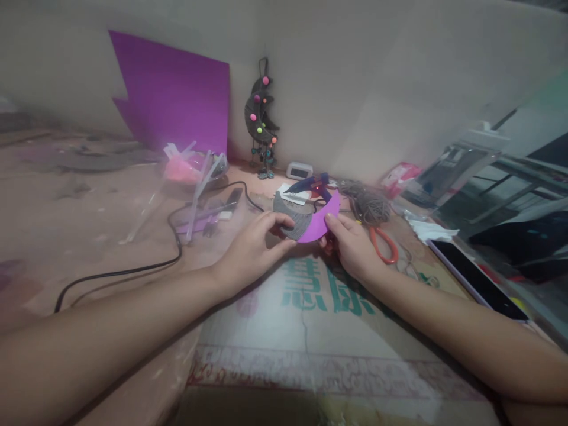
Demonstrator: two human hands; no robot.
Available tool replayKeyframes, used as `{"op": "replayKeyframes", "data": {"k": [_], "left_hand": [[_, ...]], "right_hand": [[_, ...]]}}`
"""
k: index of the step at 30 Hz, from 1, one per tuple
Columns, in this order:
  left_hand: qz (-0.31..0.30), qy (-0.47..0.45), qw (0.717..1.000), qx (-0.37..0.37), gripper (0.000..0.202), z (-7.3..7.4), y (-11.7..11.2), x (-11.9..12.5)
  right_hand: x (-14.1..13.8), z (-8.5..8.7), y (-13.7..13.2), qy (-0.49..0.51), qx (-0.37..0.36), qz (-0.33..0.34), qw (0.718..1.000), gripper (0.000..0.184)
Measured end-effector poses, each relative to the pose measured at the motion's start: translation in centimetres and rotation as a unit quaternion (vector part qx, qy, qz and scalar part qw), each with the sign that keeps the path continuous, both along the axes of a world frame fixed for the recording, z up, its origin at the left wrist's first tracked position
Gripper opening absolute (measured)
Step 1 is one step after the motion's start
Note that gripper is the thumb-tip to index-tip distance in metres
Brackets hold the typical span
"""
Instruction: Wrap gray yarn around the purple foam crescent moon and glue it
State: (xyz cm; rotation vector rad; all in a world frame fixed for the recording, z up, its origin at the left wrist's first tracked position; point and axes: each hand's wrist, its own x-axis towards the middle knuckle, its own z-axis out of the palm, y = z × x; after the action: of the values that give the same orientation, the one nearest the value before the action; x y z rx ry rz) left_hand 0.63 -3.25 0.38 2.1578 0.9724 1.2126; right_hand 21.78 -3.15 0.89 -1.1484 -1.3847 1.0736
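Note:
Between my two hands is a crescent-shaped purple card (317, 227), held above the table with its horns pointing up. Grey yarn (296, 225) covers its left half in close wraps; the right half is bare purple. My left hand (261, 242) pinches the wrapped part between thumb and fingers. On the bare part, my right hand (348, 239) grips with the thumb in front and the fingers behind, partly hidden. Just beyond the crescent sits a blue glue gun (320, 184) with a small red light. A loose ball of grey yarn (371, 204) lies to its right.
Large purple card sheets (177, 100) lean on the wall beside a hanging crescent ornament (261, 112) with coloured pompoms. Orange-handled scissors (385, 245) and a phone (477, 278) lie right. Glue sticks (198, 195) and a black cable (119, 271) are left. Printed cardboard (306, 331) lies below my hands.

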Motion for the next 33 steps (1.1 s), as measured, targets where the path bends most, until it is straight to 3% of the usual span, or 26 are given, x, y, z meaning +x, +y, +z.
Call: {"op": "replayKeyframes", "data": {"k": [6,11,14,18,22,28,33], "left_hand": [[-0.021,-0.009,1.0,-0.02,0.035,-0.3,0.2,0.1],[-0.031,-0.141,0.986,-0.084,0.058,-0.6,0.9,0.2],[-0.001,-0.129,0.986,-0.107,0.049,-0.5,1.2,0.0],[0.011,-0.015,0.994,-0.104,0.023,0.0,0.9,-0.1],[-0.027,-0.011,0.994,-0.102,0.033,0.2,0.4,0.1],[-0.154,-0.06,0.979,-0.121,0.039,0.0,-0.1,0.3],[-0.156,-0.055,0.973,-0.162,0.035,-0.4,-0.1,0.5]], "right_hand": [[-0.2,0.3,-0.3,-0.025,0.017,-0.016,0.999,0.041],[-0.6,0.9,-0.8,-0.075,0.01,-0.033,0.997,0.041],[-0.7,1.2,-1.1,-0.112,0.027,-0.023,0.993,0.04],[-0.7,1.2,-1.2,-0.118,0.054,-0.023,0.991,0.038],[-0.6,0.8,-1.1,-0.092,0.039,-0.025,0.995,0.035],[-0.9,0.8,-1.3,-0.092,0.046,0.011,0.995,0.032],[-1.0,0.8,-1.5,-0.104,0.049,0.036,0.993,0.029]]}}
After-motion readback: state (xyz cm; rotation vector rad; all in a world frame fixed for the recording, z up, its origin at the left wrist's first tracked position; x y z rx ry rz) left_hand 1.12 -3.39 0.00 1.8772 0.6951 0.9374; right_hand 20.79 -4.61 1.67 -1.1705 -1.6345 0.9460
